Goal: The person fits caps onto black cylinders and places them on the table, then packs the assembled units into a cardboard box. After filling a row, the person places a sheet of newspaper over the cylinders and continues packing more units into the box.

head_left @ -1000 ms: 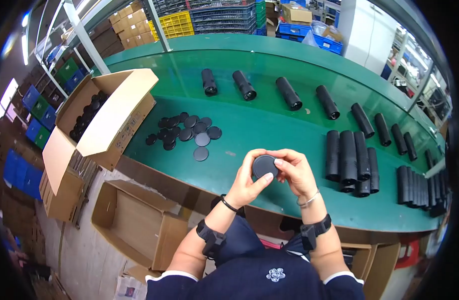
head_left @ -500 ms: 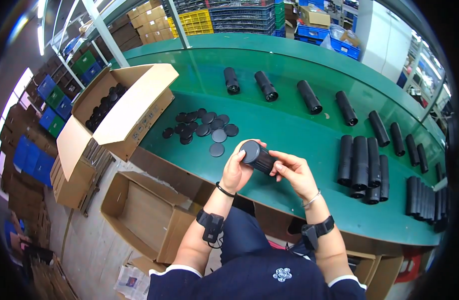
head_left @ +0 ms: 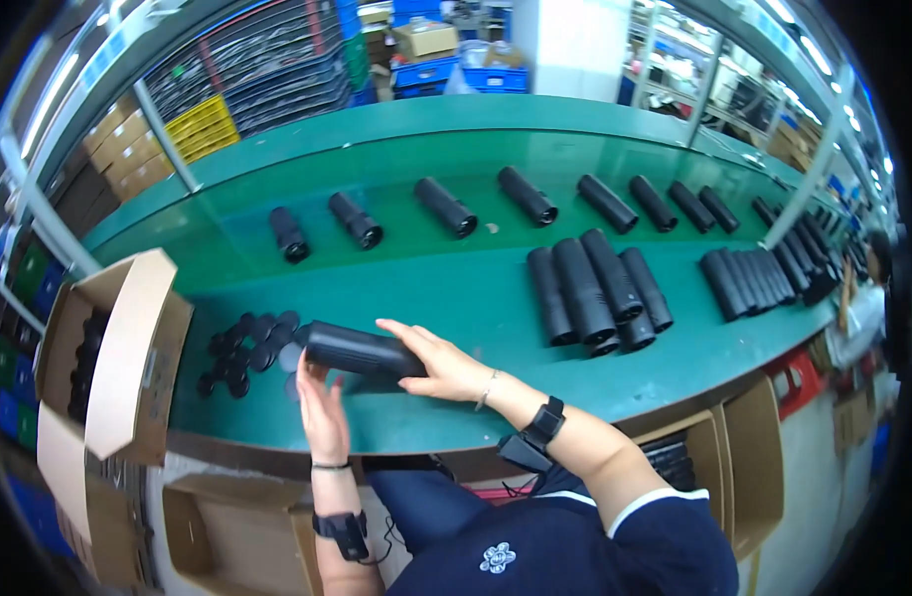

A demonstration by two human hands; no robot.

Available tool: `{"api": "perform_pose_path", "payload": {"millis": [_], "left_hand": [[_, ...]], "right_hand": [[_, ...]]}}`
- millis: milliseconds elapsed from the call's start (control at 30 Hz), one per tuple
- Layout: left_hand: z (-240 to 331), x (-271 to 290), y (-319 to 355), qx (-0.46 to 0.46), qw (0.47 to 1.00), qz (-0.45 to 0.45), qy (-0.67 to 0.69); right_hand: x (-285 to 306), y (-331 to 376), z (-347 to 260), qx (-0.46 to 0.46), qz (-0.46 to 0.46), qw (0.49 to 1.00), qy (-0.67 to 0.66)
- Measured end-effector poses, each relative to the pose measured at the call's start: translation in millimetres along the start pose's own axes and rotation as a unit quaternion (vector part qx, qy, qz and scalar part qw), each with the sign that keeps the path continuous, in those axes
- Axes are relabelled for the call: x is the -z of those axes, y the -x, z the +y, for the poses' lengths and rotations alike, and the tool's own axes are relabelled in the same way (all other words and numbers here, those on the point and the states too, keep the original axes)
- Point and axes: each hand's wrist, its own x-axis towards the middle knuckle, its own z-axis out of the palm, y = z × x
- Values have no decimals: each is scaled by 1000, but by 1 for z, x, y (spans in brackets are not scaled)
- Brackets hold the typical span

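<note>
A black cylindrical tube (head_left: 362,350) is held level above the green bench, with its smooth end to the left. My right hand (head_left: 441,366) is wrapped round the tube's right end, thumb below and fingers on top. Beneath the left end, my left hand (head_left: 324,415) points upward with its fingers stretched out, the tips at or against the tube. Just left of that end lies a loose group of black round caps (head_left: 239,356), partly hidden by the tube. Right of my hands, several black tubes (head_left: 578,293) are stacked on the bench.
A row of black tubes (head_left: 444,207) lies along the bench's far side. More tubes (head_left: 744,283) lie to the right, near another person (head_left: 863,308). An open carton (head_left: 128,358) with black pieces stands left; another carton (head_left: 237,536) sits below the bench edge (head_left: 595,422).
My view has swung to the right. The tube has turned to lie level, my right hand now round its right end. My left hand has loosened from round the capped end and stretched out.
</note>
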Motion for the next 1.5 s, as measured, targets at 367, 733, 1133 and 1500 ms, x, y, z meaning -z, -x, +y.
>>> {"api": "perform_pose_path", "payload": {"millis": [367,733,1133,1500], "left_hand": [[-16,-1,23,-160,837,-25,-523],[-27,-61,30,-131,827,-50,-544],[-101,-260,-40,120,912,-237,-312],[-136,-295,-60,281,866,-201,-363]], "right_hand": [[228,194,7,-183,536,762,314],[415,431,64,-397,593,500,491],[560,495,160,-508,451,354,643],[564,546,192,-433,488,354,670]]}}
